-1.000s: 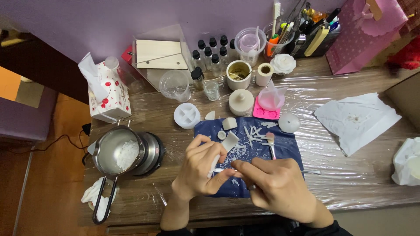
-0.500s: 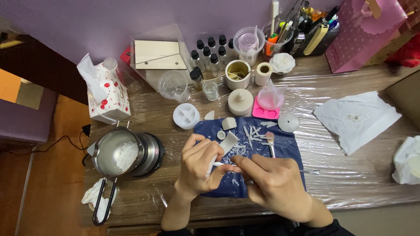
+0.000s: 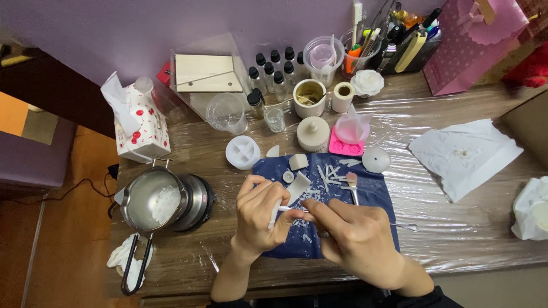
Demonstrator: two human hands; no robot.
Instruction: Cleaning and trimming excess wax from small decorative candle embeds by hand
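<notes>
I am holding a white wax strip tilted upright, my left hand fingers pinching it, right hand fingers pinching a thin tool.

A melting pot stands left of the cloth bearing wax scraps.

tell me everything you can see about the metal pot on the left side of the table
The metal pot is a small, shiny, silver-coloured pouring pot with a spout on its left rim and a long black looped handle pointing down toward the table edge. It stands upright on a round dark warmer near the table's left end. Inside lies a patch of white, flaky solid against the right wall; the rest of the bottom is bare. A crumpled white tissue lies under the handle. Neither hand touches it.
</notes>
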